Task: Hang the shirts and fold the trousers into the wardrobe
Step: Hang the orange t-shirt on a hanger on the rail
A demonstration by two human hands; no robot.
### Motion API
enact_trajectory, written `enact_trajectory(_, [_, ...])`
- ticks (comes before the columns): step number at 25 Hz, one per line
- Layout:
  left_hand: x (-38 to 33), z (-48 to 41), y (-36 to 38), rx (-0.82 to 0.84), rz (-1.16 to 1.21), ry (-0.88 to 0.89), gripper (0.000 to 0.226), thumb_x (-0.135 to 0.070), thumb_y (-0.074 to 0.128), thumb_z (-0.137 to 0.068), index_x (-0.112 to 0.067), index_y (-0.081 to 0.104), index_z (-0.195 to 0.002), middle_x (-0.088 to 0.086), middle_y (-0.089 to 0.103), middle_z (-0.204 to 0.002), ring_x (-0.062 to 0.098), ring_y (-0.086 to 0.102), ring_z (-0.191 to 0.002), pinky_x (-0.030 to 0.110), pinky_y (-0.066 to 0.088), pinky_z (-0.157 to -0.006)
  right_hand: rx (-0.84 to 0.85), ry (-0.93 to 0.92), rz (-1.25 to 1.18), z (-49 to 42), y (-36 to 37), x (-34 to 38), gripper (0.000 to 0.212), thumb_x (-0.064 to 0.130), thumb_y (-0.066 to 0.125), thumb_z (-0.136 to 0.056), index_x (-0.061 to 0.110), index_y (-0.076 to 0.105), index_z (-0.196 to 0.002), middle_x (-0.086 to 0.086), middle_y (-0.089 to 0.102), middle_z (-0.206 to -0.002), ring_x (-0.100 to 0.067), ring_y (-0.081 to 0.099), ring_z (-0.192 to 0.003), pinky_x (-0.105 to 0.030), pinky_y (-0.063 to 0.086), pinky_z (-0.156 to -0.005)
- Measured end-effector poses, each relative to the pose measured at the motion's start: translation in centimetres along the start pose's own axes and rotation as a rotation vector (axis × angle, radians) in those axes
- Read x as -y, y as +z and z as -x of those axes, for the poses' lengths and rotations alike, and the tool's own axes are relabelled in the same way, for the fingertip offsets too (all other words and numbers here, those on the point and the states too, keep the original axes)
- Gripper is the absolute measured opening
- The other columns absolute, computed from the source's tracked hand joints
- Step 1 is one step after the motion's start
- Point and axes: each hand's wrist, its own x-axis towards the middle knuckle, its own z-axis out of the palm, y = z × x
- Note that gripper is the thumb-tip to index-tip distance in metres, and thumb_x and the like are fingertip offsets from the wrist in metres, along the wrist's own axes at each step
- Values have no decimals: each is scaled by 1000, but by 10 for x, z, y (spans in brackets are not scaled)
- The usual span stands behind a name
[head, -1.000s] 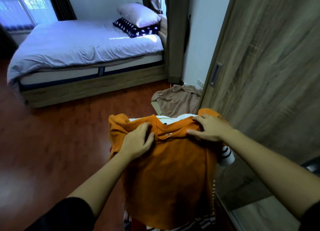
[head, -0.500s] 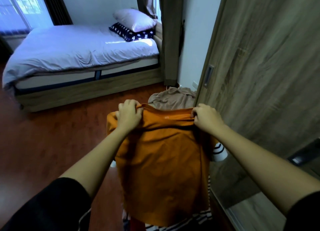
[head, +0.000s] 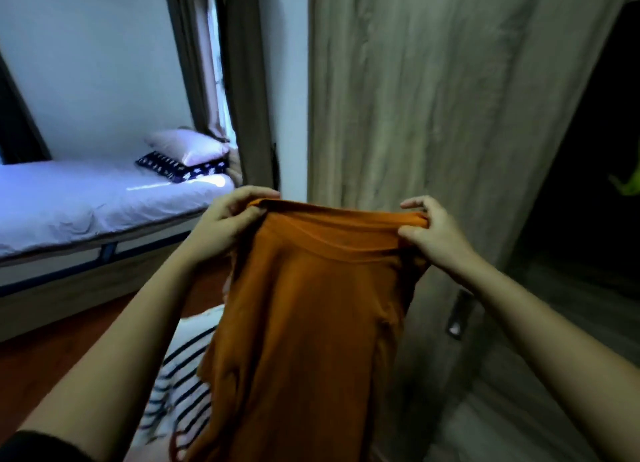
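- The orange shirt (head: pixel 304 323) is held up at centre frame, its top edge pinched at 10 o'clock by the left hand (head: pixel 225 226) and at 2 o'clock by the right hand (head: pixel 433 233).
- It is stretched taut, probably for hanging; the wardrobe door (head: pixel 433 115) stands at 12 o'clock.
- No hanger is visible.

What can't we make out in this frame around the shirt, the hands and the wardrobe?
- Wardrobe interior, head view: too dark; no rail or hanger visible. Green item cut by right edge.
- Orange shirt: front faces away; hem cut by bottom edge.
- Striped garment: mostly behind the shirt and left arm.
- Left hand, right hand: fingertips buried in fabric.
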Motion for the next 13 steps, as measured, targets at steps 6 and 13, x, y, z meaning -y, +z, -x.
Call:
enact_trajectory(6, [-43,-68,127,20,-161,95,28,-36,55,-86,-15,64,-70,-10,59,-58,-4,49,-53,25,39,-57,-1,-94,316,44,-141,-22,17,38,58,-88,27,71,-89,12,68,-85,-4,63,-83,-14,45,-72])
enact_trajectory(13, [-76,-105,238,11,-260,185,51,-48,47,-91,-12,41,-56,-6,36,-51,5,40,-49,27,29,-51,-83,-137,490,98,-236,-67,22,39,51,-91,27,69,-90,15,63,-84,4,58,-80,-10,42,-71])
